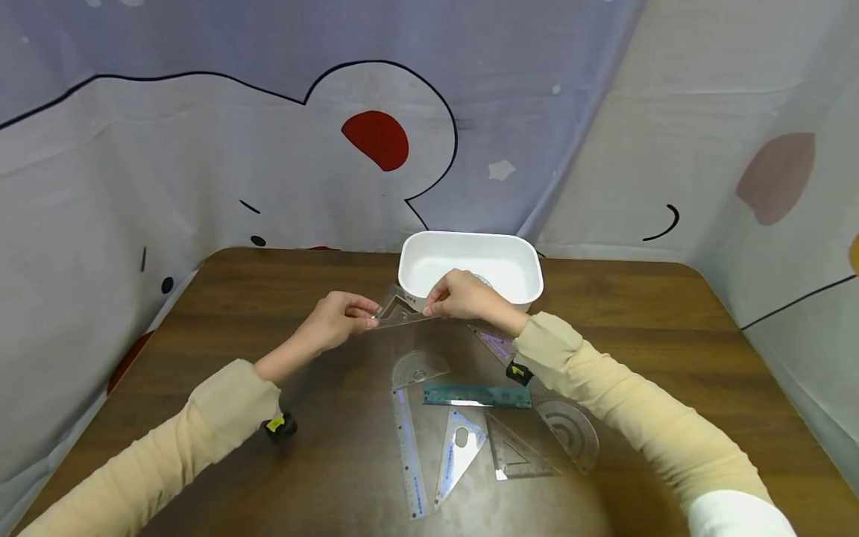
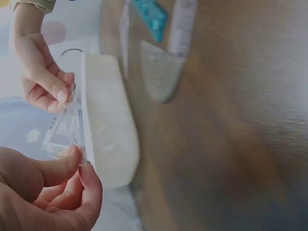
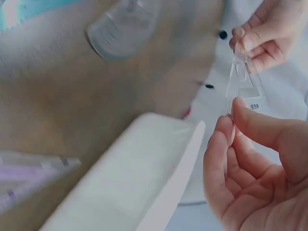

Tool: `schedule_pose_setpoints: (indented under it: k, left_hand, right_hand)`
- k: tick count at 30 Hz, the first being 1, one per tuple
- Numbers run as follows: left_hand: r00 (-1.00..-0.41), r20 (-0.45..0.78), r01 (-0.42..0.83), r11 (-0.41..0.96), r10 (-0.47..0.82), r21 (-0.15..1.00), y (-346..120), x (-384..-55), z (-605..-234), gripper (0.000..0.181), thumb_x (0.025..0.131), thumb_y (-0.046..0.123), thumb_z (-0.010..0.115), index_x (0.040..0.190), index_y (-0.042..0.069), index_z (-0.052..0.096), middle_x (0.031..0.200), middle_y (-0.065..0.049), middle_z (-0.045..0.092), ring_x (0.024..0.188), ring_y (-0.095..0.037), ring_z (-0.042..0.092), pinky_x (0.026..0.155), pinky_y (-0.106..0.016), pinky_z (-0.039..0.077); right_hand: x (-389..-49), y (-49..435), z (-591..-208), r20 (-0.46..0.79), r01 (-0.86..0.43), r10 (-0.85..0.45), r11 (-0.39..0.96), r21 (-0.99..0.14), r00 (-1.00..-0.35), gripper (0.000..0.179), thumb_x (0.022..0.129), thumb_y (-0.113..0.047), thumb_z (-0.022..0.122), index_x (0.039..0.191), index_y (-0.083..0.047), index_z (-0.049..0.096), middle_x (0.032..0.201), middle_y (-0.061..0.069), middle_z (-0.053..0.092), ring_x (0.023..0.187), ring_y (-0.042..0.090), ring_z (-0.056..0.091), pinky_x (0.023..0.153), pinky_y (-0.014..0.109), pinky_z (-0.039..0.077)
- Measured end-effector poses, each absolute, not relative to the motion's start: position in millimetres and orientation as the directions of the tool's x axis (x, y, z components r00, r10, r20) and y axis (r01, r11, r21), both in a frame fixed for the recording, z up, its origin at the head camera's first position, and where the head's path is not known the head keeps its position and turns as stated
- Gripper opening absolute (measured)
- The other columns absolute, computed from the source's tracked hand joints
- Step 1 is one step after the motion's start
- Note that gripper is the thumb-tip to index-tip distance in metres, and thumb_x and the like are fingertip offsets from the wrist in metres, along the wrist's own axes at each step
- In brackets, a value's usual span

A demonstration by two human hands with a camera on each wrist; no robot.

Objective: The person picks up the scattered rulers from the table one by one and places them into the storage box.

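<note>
A clear triangular set square is held up at the front left of a white plastic bin. My left hand pinches one corner of it between thumb and fingers. At the opposite corner, my right hand pinches it too, over the bin's near rim. The left wrist view shows both hands on the clear set square, beside the bin's wall. Small printing shows along one edge of the set square in the right wrist view. Part of something clear lies in the bin, mostly hidden by my right hand.
On the brown wooden table lie a teal ruler, a clear ruler, two clear protractors, a blue-marked set square, another clear set square and a purple-marked one. A patterned curtain hangs behind.
</note>
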State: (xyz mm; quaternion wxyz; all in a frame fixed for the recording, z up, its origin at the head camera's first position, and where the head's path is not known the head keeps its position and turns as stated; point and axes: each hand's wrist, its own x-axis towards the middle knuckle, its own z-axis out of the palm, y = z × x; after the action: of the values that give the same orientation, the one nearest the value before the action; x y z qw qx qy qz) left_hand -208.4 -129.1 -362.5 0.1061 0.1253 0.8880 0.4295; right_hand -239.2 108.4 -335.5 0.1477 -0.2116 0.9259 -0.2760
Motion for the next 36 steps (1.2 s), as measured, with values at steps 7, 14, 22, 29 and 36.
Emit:
schedule_pose_setpoints:
  k: [7,14,22,29,36]
  left_hand:
    - [-0.959,-0.01,0.178,0.624,0.285,0.761,-109.3,-219.8,-340.4,0.028,0.09,0.009,0.066,0.115,-0.003,0.066,0.099,-0.019,0.072,0.085,-0.023,0.069,0.066,-0.022,0.049]
    - [-0.967,0.049,0.192,0.595,0.249,0.781,-87.5,-237.1,-329.5,0.027,0.088,0.01,0.069,0.113,0.0,0.069,0.101,-0.018,0.073,0.09,-0.025,0.069,0.062,-0.016,0.045]
    - [-0.969,0.115,0.222,0.576,0.216,0.787,-65.5,-253.2,-321.0,0.024,0.089,0.01,0.068,0.112,0.004,0.071,0.098,-0.016,0.073,0.087,-0.022,0.067,0.062,-0.02,0.042]
    - [-0.965,0.218,0.263,0.56,0.148,0.785,-47.0,-267.9,-322.0,0.023,0.085,0.01,0.072,0.108,0.006,0.073,0.097,-0.014,0.074,0.085,-0.024,0.07,0.065,-0.024,0.047]
    - [-0.96,0.256,0.274,0.592,0.116,0.758,-29.7,-282.4,-330.8,0.02,0.085,0.013,0.073,0.104,0.009,0.076,0.1,-0.011,0.074,0.084,-0.024,0.068,0.062,-0.025,0.047]
  right_hand:
    - [-252.3,127.6,-315.0,-0.159,-0.255,-0.429,0.753,-0.606,-0.889,0.018,0.089,-0.022,0.068,0.095,-0.006,0.075,0.082,0.011,0.072,0.063,0.009,0.058,0.059,0.02,0.045]
    - [-265.7,149.1,-306.2,-0.197,-0.119,-0.353,0.7,-0.704,-0.915,0.022,0.09,-0.018,0.067,0.102,-0.001,0.072,0.082,0.001,0.07,0.076,0.015,0.061,0.075,0.032,0.055]
    - [-274.4,168.5,-300.4,-0.228,0.011,-0.264,0.63,-0.776,-0.937,0.03,0.092,-0.02,0.065,0.113,0.001,0.068,0.095,0.003,0.068,0.083,0.015,0.06,0.073,0.023,0.053]
    - [-281.9,179.3,-300.0,-0.235,0.078,-0.177,0.618,-0.782,-0.956,0.032,0.093,-0.022,0.062,0.116,0.0,0.066,0.118,0.015,0.064,0.09,0.017,0.06,0.076,0.024,0.054]
    - [-292.0,189.1,-308.6,-0.314,0.184,-0.12,0.597,-0.781,-0.942,0.036,0.093,-0.022,0.062,0.121,0.001,0.063,0.123,0.014,0.062,0.084,0.012,0.062,0.074,0.02,0.053]
